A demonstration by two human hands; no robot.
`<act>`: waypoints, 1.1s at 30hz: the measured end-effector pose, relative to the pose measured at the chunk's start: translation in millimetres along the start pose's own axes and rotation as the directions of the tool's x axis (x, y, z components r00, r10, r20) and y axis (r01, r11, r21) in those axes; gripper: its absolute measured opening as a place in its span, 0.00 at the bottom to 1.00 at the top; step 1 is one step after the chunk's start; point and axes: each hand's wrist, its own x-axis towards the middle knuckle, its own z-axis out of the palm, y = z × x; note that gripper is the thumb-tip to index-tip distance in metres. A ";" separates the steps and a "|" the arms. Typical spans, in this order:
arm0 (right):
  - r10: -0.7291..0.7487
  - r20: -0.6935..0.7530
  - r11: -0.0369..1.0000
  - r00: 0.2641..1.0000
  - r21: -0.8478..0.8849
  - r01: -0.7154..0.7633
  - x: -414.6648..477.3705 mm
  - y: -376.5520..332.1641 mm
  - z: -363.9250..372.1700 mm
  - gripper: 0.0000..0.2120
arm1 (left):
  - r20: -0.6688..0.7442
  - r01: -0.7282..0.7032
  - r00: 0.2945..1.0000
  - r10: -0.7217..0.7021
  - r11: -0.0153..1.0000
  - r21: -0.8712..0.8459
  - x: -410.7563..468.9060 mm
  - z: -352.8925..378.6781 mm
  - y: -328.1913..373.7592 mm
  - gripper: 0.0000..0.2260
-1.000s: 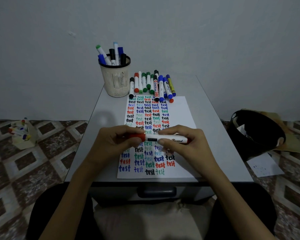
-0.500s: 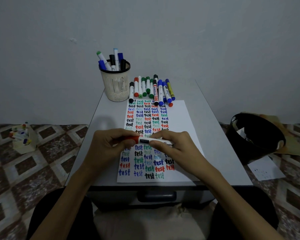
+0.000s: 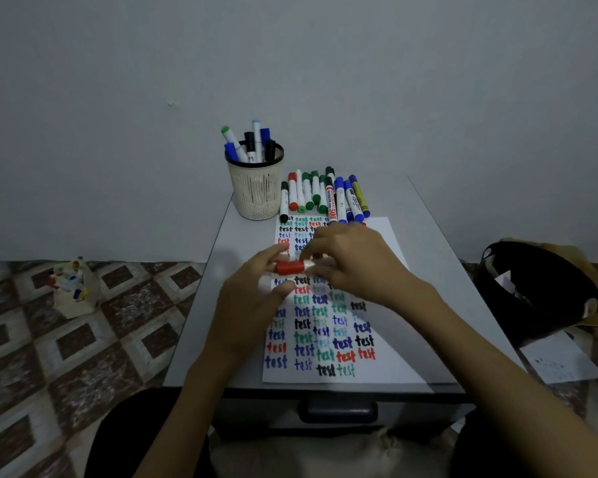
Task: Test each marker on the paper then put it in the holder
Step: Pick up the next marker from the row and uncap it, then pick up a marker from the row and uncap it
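Over the middle of the paper (image 3: 387, 360), the two hands hold one marker (image 3: 292, 267) sideways, a little above the sheet. The left grip (image 3: 249, 301) pinches the red cap end. The right grip (image 3: 354, 263) curls around the white body and hides most of it. The picture is blurry there. The paper lies on the gray counter (image 3: 235, 243) and is full of the word "test" in many colors. At the far end lies a row of markers (image 3: 339, 201), and left of them stands the holder (image 3: 256, 194) with some markers inside. A black bin (image 3: 532, 291) sits on the floor at the right.
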 end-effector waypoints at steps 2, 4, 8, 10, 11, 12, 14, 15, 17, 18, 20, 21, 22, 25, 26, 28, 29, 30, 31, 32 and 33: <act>0.064 -0.080 0.998 0.995 -0.013 -0.065 26.1 11.8 -4.0 0.09 | 0.011 0.061 0.998 -0.063 0.993 0.104 2.0 4.4 -4.6 0.27; 0.159 -0.215 0.985 0.964 0.105 -0.139 55.4 22.1 -10.2 0.10 | 0.092 0.056 0.992 -0.086 0.956 0.288 2.1 8.5 -9.9 0.28; 0.333 -0.504 0.869 0.797 0.492 -0.052 112.2 34.1 -24.0 0.20 | 0.230 0.026 0.957 -0.179 0.839 0.544 -1.5 14.2 -11.3 0.27; 0.383 -0.579 0.838 0.720 0.545 -0.008 136.6 35.8 -28.2 0.25 | 0.240 0.001 0.956 -0.170 0.818 0.575 -2.9 14.0 -10.0 0.30; 0.402 -0.596 0.829 0.695 0.560 0.001 147.6 35.5 -27.6 0.25 | 0.243 -0.013 0.956 -0.163 0.807 0.590 -3.2 13.4 -9.9 0.32; 0.415 -0.605 0.818 0.679 0.575 0.012 157.0 34.3 -26.2 0.24 | 0.244 -0.020 0.957 -0.159 0.800 0.600 -3.1 12.9 -10.6 0.34; 0.428 -0.613 0.801 0.664 0.597 0.035 170.8 31.5 -20.1 0.21 | 0.243 -0.024 0.958 -0.154 0.800 0.599 -3.8 13.2 -12.0 0.34; 0.431 -0.622 0.802 0.654 0.597 0.039 175.4 30.2 -16.5 0.20 | 0.242 -0.022 0.959 -0.151 0.805 0.593 -4.1 13.6 -11.5 0.34; 0.436 -0.637 0.807 0.636 0.589 0.036 180.8 28.5 -9.3 0.19 | 0.241 -0.025 0.960 -0.145 0.809 0.587 -4.4 13.8 -10.5 0.34; 0.432 -0.632 0.815 0.644 0.580 0.022 182.5 28.1 -5.5 0.19 | 0.240 -0.024 0.960 -0.145 0.810 0.586 -4.3 13.7 -10.2 0.34; 0.383 -0.579 0.860 0.720 0.508 -0.049 183.5 28.2 3.6 0.18 | 0.241 -0.027 0.960 -0.144 0.808 0.588 -4.2 13.4 -9.8 0.34; 0.344 -0.539 0.896 0.768 0.434 -0.097 182.7 28.8 9.3 0.18 | 0.242 -0.028 0.960 -0.144 0.806 0.591 -4.2 13.2 -9.3 0.34; 0.310 -0.500 0.924 0.808 0.358 -0.134 181.2 29.0 14.5 0.17 | 0.242 -0.027 0.959 -0.146 0.804 0.594 -4.1 13.0 -9.2 0.34; 0.278 -0.418 0.947 0.865 0.268 -0.175 177.2 29.8 25.4 0.11 | 0.242 -0.023 0.959 -0.148 0.808 0.588 -3.7 13.0 -9.1 0.34; 0.283 -0.407 0.944 0.869 0.277 -0.178 175.6 30.2 27.0 0.09 | 0.239 -0.020 0.960 -0.147 0.814 0.581 -3.9 13.2 -9.3 0.34; 0.302 -0.428 0.929 0.852 0.331 -0.163 170.0 33.5 28.4 0.09 | 0.235 -0.016 0.961 -0.143 0.823 0.568 -4.1 13.3 -9.7 0.33; 0.314 -0.448 0.920 0.837 0.360 -0.152 165.5 35.7 27.1 0.10 | 0.234 -0.017 0.962 -0.143 0.821 0.570 -4.2 13.2 -10.2 0.33; 0.335 -0.462 0.912 0.821 0.377 -0.160 159.5 39.2 25.6 0.12 | 0.236 -0.018 0.961 -0.145 0.818 0.575 -4.1 13.2 -10.6 0.33; 0.379 -0.464 0.899 0.801 0.389 -0.200 153.0 44.8 24.5 0.14 | 0.237 -0.017 0.960 -0.149 0.815 0.579 -4.3 13.2 -10.9 0.33; 0.453 -0.450 0.870 0.770 0.410 -0.273 145.9 53.3 23.9 0.16 | 0.240 -0.015 0.959 -0.153 0.815 0.580 -4.5 13.4 -11.5 0.33; 0.550 -0.419 0.820 0.723 0.438 -0.370 137.8 65.0 25.0 0.18 | 0.243 -0.015 0.958 -0.155 0.815 0.580 -4.5 13.5 -11.8 0.33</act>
